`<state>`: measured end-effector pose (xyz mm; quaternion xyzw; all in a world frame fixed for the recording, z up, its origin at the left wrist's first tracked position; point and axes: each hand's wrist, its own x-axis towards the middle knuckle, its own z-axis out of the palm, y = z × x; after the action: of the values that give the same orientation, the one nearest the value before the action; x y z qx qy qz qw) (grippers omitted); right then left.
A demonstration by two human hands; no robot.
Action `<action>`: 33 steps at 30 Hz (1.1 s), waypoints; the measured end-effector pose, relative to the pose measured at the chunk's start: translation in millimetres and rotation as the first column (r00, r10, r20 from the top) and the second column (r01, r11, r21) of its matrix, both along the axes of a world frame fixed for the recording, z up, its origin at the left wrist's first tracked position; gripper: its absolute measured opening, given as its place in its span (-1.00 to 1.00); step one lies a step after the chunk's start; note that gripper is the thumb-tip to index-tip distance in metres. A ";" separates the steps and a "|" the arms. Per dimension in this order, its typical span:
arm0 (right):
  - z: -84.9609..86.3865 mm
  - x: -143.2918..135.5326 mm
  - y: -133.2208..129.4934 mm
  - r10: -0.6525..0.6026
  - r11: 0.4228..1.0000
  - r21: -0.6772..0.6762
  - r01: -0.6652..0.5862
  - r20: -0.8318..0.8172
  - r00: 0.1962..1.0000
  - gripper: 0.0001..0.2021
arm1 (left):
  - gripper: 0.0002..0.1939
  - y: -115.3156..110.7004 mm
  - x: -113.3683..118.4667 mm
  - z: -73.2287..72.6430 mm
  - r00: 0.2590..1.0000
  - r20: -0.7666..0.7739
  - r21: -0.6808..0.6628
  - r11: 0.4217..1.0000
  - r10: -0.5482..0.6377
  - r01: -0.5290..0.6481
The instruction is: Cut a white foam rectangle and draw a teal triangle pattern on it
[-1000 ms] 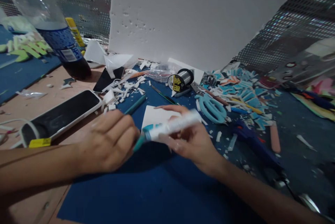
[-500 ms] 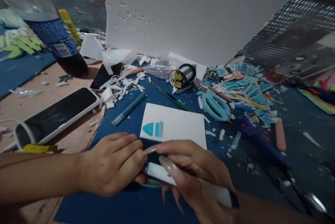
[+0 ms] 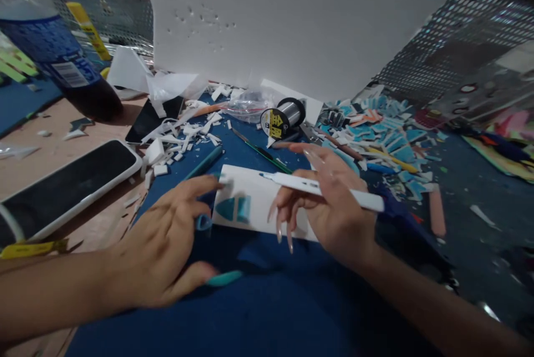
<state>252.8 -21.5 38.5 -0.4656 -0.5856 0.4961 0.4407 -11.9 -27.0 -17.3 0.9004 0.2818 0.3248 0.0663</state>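
Observation:
My right hand (image 3: 334,201) grips a white marker (image 3: 308,183), its uncapped blue tip over the top of a white card (image 3: 261,201). On the card's left part are a blue pointed shape (image 3: 225,209) and a blue block (image 3: 243,209). At the card's left edge, my left hand (image 3: 171,240) has its index finger and thumb spread. Its other fingers curl by a small blue round piece (image 3: 203,222) that looks like the marker's cap. Long teal nails show on this hand.
Left are a phone (image 3: 70,190) and a bottle (image 3: 67,62). Behind the card lie a wire spool (image 3: 283,118), a teal pen (image 3: 204,162) and white foam scraps (image 3: 192,134). Blue scraps (image 3: 387,129) and a dark blue tool (image 3: 411,229) are on the right.
My hands have moved apart. The marker's blue tip is now bare and has swung up over the card with my right hand. My left hand has opened its index finger and thumb.

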 end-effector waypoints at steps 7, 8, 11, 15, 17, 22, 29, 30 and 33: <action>-26.7 -8.2 10.0 -0.060 0.980 -0.194 0.047 -0.065 0.996 -0.47 | -0.25 9.3 5.8 2.3 0.979 -0.164 -0.024 0.993 -0.121 0.118; -28.1 -7.3 10.2 -0.050 0.984 -0.175 0.041 -0.048 0.998 -0.49 | -0.23 9.6 5.9 2.7 0.977 -0.168 -0.022 0.992 -0.129 0.127; -28.9 -7.1 11.8 -0.023 0.994 -0.111 0.020 -0.025 0.999 -0.58 | -0.26 7.5 5.1 -2.4 0.988 -0.119 -0.039 0.995 -0.094 0.089; -24.4 -9.0 11.8 -0.040 0.999 -0.024 0.044 0.136 0.990 -0.52 | -0.37 4.8 3.9 -7.7 0.995 -0.081 -0.181 0.981 0.050 -0.064; -22.4 -8.8 11.0 -0.048 0.999 -0.004 0.050 0.219 0.975 -0.51 | -0.36 6.7 3.7 -2.6 0.993 -0.105 -0.219 0.972 0.061 -0.083; -23.6 -5.7 12.2 -0.036 0.999 0.019 0.032 0.263 0.964 -0.54 | -0.33 12.6 4.0 16.4 0.973 -0.211 -0.143 0.988 -0.094 0.065; -25.5 -5.7 14.0 -0.014 0.997 0.071 -0.005 0.265 0.964 -0.53 | -0.47 7.7 5.5 16.0 0.974 -0.198 -0.063 0.993 -0.114 0.103; -25.2 -6.0 13.5 -0.022 0.998 0.066 0.004 0.270 0.963 -0.53 | -0.47 7.5 5.5 16.0 0.977 -0.185 -0.062 0.993 -0.109 0.099; -24.5 -6.7 12.1 -0.035 0.998 0.061 0.019 0.271 0.962 -0.53 | -0.49 8.1 5.0 18.1 0.981 -0.161 -0.070 0.993 -0.110 0.100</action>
<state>246.1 -9.4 14.0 -0.5242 -0.6485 0.4041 0.3761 -6.9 -18.9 0.7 0.9353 0.2482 0.2364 0.0876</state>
